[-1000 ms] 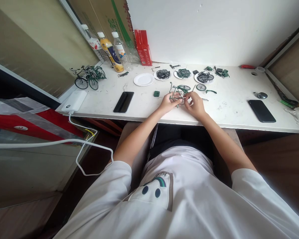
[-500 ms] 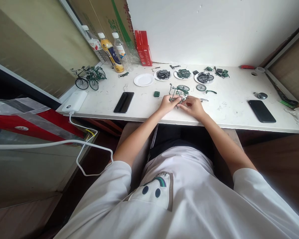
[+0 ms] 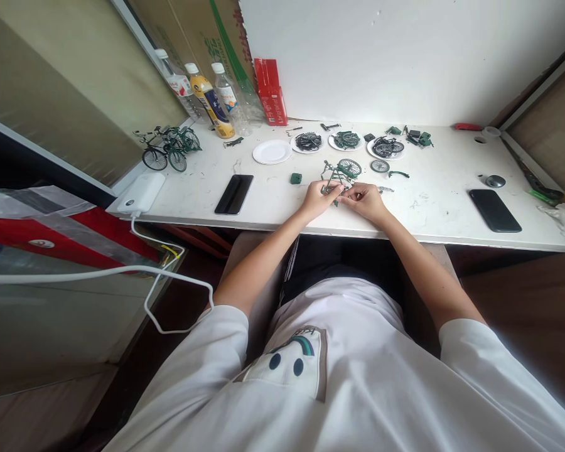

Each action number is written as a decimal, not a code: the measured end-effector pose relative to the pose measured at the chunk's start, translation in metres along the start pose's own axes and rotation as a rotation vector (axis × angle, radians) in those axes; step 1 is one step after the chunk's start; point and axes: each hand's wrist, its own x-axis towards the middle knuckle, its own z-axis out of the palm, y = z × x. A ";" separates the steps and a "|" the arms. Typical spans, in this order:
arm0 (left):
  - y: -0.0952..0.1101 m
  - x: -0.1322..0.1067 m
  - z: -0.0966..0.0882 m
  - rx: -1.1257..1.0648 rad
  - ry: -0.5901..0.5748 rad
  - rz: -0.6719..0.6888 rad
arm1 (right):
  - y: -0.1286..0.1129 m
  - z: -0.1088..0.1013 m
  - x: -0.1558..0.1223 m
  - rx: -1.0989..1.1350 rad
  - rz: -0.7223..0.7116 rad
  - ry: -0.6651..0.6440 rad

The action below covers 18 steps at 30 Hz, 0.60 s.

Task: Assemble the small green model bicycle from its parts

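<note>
A green miniature bicycle (image 3: 332, 171) with one spoked wheel (image 3: 349, 167) at its far end is held between my two hands, just above the table's front part. My left hand (image 3: 321, 198) is closed on its near part, thumb and fingers pinched together. From the other side my right hand (image 3: 363, 201) pinches at the same spot, its fingertips meeting the left ones; whether it grips a separate small part is hidden. Beyond the hands lie a loose wheel (image 3: 380, 166) and a curved green piece (image 3: 399, 174). A small green block (image 3: 296, 178) sits to the left.
Paper plates hold black parts (image 3: 308, 141), green parts (image 3: 346, 139) and wheels (image 3: 388, 146); a bare plate (image 3: 272, 152) is beside them. Assembled model bicycles (image 3: 172, 147), bottles (image 3: 210, 100) and a power bank (image 3: 141, 191) stand left. Phones lie left (image 3: 234, 194) and right (image 3: 494, 210).
The miniature bicycle has tilted and turned slightly in my hands, so its wheel shows rounder and a little farther right. My hands have barely shifted.
</note>
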 end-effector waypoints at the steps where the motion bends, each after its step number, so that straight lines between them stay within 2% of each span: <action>1: 0.000 0.000 0.000 -0.007 0.001 -0.008 | 0.001 0.000 0.000 -0.009 -0.001 -0.002; 8: -0.005 0.006 -0.001 -0.122 0.089 -0.126 | 0.003 0.000 0.001 -0.118 0.020 0.033; 12: -0.005 0.007 -0.002 -0.149 0.148 -0.131 | 0.002 -0.001 -0.002 -0.160 -0.004 0.027; 18: -0.006 0.007 -0.001 -0.139 0.178 -0.134 | 0.005 -0.001 -0.003 -0.131 0.009 0.074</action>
